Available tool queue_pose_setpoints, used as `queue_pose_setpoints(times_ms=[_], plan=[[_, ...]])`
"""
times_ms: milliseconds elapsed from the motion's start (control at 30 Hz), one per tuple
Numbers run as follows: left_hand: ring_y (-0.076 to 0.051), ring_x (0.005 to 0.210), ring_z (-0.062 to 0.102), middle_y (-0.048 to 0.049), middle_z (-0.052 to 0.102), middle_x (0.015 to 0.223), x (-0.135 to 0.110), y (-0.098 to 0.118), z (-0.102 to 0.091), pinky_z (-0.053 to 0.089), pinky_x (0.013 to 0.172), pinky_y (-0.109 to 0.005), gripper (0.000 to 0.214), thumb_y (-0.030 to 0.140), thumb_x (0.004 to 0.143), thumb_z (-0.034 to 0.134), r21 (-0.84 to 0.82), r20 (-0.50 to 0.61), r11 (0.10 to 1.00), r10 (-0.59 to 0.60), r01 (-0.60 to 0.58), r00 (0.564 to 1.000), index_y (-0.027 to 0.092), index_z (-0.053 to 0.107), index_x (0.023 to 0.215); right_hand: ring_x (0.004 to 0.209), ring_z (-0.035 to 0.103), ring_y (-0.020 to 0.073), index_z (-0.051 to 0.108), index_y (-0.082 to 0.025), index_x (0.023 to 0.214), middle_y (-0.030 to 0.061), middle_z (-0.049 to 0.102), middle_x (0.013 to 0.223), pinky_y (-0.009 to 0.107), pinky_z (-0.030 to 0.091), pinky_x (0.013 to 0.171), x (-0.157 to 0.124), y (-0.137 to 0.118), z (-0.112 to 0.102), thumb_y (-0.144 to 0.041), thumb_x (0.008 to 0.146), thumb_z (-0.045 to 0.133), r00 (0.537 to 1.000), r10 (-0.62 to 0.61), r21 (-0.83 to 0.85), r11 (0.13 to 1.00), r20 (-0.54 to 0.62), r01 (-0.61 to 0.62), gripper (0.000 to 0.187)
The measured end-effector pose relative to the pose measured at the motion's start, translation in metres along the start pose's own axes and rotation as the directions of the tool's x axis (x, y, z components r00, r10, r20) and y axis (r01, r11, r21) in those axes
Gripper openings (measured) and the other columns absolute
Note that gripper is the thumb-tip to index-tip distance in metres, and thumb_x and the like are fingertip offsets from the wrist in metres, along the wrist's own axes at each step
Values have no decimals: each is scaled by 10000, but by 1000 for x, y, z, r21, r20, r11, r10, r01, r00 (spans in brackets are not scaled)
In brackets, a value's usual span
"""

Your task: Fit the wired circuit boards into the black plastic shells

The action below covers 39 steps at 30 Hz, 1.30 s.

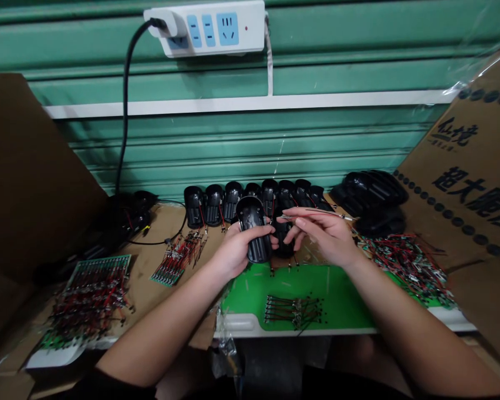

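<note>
My left hand (237, 250) grips a black ribbed plastic housing (254, 233), which stands tilted with its open hollow facing up and back. My right hand (320, 236) pinches a thin wired lead (312, 214) between thumb and fingers, just right of the housing and apart from it. Under the right fingers stands another black housing (284, 239), partly hidden. Behind both hands, a row of several black housings (250, 201) with red wires lines up against the wall.
A green mat (300, 291) lies in front, with several wired strips on it. Tangled red-and-black wired parts (408, 261) sit at right, and more strips (89, 300) at left. Black shells (370, 194) are piled at right. Cardboard sheets flank the bench; a power strip (204, 28) hangs on the green shutter.
</note>
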<state>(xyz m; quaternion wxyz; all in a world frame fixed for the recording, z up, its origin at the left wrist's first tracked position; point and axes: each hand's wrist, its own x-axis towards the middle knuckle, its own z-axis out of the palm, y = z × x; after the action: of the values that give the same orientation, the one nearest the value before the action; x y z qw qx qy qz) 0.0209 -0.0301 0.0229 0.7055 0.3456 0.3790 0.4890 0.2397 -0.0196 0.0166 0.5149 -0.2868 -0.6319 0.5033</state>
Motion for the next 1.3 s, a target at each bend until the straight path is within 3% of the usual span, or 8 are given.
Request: queue_pose_setpoints(times_ms=[167, 300, 567, 700, 833, 1000, 1167, 1300], plan=[[-132, 650, 752, -58, 799, 817, -2, -8, 3, 622, 657, -250, 590, 384, 598, 1021, 6, 34, 1000, 26, -26, 999, 103, 736, 1031, 707, 793, 198, 869, -293, 1310, 90, 845, 1297, 368, 694, 608, -5, 3, 3, -346, 1047, 753, 985, -151, -322, 931, 81, 170, 293], [-122, 656, 741, -27, 785, 792, 1, -9, 2, 651, 692, -272, 630, 387, 567, 1044, -32, -6, 998, 57, -57, 998, 111, 737, 1042, 1138, 840, 276, 774, -357, 1479, 25, 767, 1473, 497, 724, 1006, -8, 4, 7, -203, 1069, 663, 946, -267, -465, 824, 183, 323, 451], [-116, 609, 719, -5, 767, 761, 3, -5, 1, 646, 643, -263, 689, 356, 452, 1080, -45, -104, 989, 136, -141, 985, 95, 716, 976, 1696, 376, 283, 274, -356, 1821, 1, 257, 1868, 534, 378, 1382, -8, 6, 10, 17, 1024, 466, 836, -254, -514, 690, 487, 510, 900], [-109, 598, 720, 11, 758, 766, 3, -3, -1, 640, 632, -246, 690, 354, 511, 1067, 4, -110, 981, 195, -196, 975, 106, 700, 1040, 1635, 498, 273, 286, -390, 1819, 1, 322, 1858, 487, 491, 1320, -6, 4, -2, 77, 949, 443, 828, -250, -567, 628, 502, 533, 1000], [-102, 597, 725, 15, 754, 795, 2, -3, -2, 649, 626, -241, 633, 346, 564, 1055, 47, -87, 972, 234, -231, 968, 113, 683, 1020, 1089, 818, 178, 526, -388, 1716, 38, 714, 1570, 355, 703, 975, -4, 2, -8, -3, 1035, 502, 879, -356, -562, 676, 318, 477, 782], [-108, 597, 736, 6, 768, 827, 1, -5, -2, 660, 609, -245, 596, 342, 590, 1045, 65, -93, 966, 256, -250, 962, 114, 684, 1005, 681, 733, 147, 824, -220, 1310, 95, 862, 1118, 248, 594, 511, 4, -1, -13, -293, 1058, 724, 978, -202, -381, 909, -46, 169, 281], [-107, 606, 736, 5, 764, 831, 0, -4, -2, 660, 621, -243, 578, 337, 603, 1039, 56, -96, 961, 275, -271, 957, 115, 688, 1005, 642, 696, 150, 851, -190, 1148, 90, 829, 969, 252, 552, 483, 12, -5, -26, -382, 928, 881, 942, -226, -392, 913, -247, 116, 294], [-105, 608, 729, -3, 765, 837, -2, -5, 0, 638, 622, -237, 557, 355, 615, 1030, 98, -73, 956, 283, -275, 956, 110, 695, 986, 676, 689, 153, 841, -205, 999, 62, 794, 871, 264, 537, 542, 6, -2, -11, -371, 915, 898, 936, -297, -462, 868, -188, 182, 195]])
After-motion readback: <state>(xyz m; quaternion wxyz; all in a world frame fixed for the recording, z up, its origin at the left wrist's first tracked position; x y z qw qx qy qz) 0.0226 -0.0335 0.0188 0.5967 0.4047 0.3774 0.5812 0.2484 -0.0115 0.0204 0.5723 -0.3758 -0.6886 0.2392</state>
